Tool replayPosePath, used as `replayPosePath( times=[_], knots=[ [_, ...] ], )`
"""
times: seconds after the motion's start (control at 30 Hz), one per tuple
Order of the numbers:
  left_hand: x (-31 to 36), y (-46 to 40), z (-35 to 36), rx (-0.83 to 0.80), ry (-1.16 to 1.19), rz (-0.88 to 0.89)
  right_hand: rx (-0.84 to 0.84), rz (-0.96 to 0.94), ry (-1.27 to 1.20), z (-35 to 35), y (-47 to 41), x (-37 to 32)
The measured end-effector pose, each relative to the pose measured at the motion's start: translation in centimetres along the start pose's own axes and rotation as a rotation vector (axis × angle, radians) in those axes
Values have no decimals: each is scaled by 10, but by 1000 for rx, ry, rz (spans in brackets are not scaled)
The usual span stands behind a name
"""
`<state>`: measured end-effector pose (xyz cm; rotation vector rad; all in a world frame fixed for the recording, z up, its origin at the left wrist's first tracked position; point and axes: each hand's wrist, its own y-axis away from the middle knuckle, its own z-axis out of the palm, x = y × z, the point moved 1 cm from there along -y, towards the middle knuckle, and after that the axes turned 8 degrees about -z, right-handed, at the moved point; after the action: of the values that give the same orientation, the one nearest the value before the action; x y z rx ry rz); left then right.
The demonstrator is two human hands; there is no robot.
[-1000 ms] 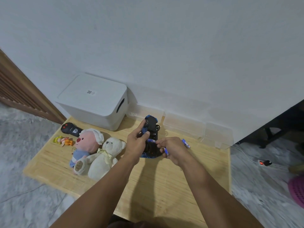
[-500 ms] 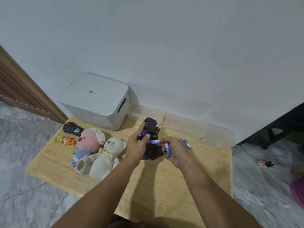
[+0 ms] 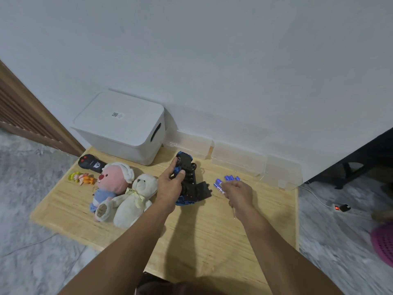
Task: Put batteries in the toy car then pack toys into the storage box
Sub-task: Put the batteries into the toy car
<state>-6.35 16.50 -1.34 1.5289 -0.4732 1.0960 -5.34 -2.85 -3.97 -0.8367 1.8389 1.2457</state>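
1. Gripping the upturned toy car (image 3: pixel 187 179) in our left hand (image 3: pixel 170 186), we hold it steady
2. Our right hand (image 3: pixel 238 192) pinches batteries (image 3: pixel 219 185) just right of the car; we match polarity before seating each

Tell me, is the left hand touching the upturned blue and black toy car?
Touching: the head view shows the left hand gripping the toy car.

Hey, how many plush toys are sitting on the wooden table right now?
2. The pink-faced plush lies left of the white teddy bear, which lies beside the left hand holding the toy car. The closed storage box might hide more.
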Motion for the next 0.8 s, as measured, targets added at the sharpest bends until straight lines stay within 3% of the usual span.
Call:
replayPosePath(
  times=[0.2, 0.47, 0.63, 0.73, 0.8],
  knots=[
    [-3, -1, -2, -18, 24, -13, -4, 36, -4, -4, 3, 12],
    [-4, -2, 0, -21, 31, -20, -135, 259, -606, -6, 1, 1],
    [-4, -2, 0, -24, 43, -19, -221, 317, -824, 0, -6, -10],
    [-4, -4, 0, -26, 36, -16, -200, 279, -685, 3, -10, -19],
    [-4, -5, -1, -29, 25, -15, -186, 141, -294, 6, -14, -21]
  ],
)
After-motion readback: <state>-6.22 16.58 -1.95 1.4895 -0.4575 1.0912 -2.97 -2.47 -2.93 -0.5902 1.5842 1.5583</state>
